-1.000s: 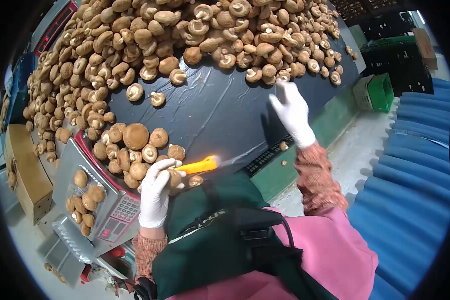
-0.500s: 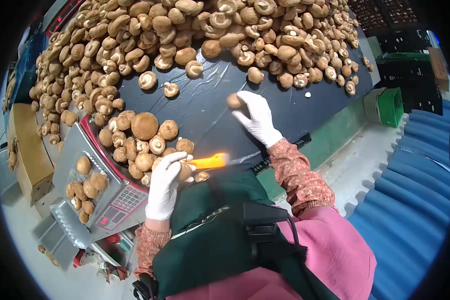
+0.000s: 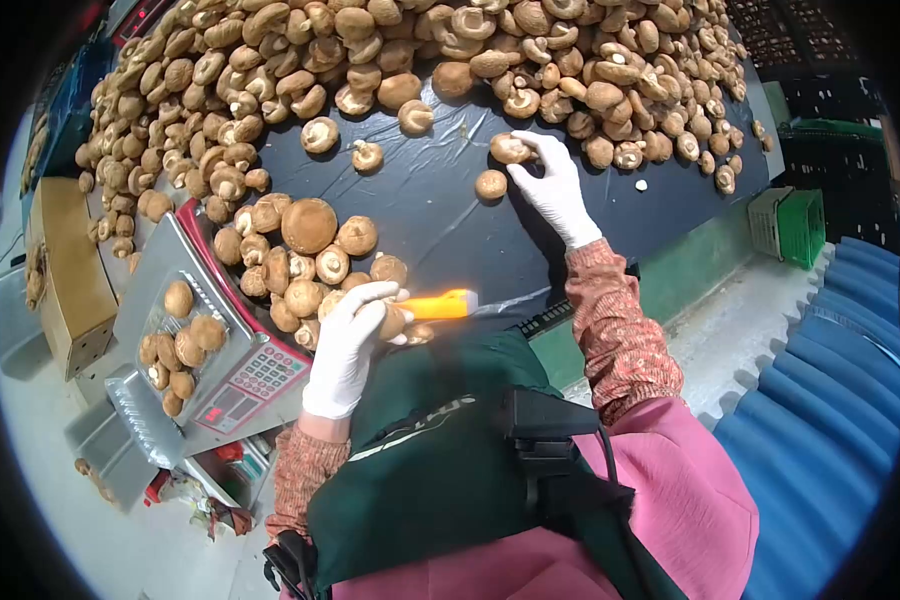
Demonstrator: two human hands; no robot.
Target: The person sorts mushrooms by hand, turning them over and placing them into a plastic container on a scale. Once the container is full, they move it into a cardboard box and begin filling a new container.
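My left hand [image 3: 348, 345], in a white glove, is closed around a brown mushroom [image 3: 392, 322] and an orange tool [image 3: 440, 305] pointing right. It is beside a group of mushrooms [image 3: 308, 225] at the scale's red-edged side. Further up and right, my white-gloved right hand [image 3: 555, 190] has its thumb and fingers on a mushroom [image 3: 509, 148] above the dark table surface [image 3: 420, 220]. Just below that one, a single round mushroom [image 3: 490, 184] lies loose. Two more lie apart to the left, a pale-stemmed one [image 3: 367, 156] and a larger one [image 3: 320, 135].
A big heap of mushrooms [image 3: 370, 45] spans the back of the table. A scale [image 3: 220, 350] with mushrooms on its plate stands left, near a cardboard box [image 3: 65, 280]. A green crate [image 3: 800, 228] is at the right, by blue corrugated material [image 3: 830, 360].
The mushroom formerly in my right hand now lies loose on the table. My right hand has moved up to another mushroom. The whole view has shifted slightly; my left hand keeps its hold.
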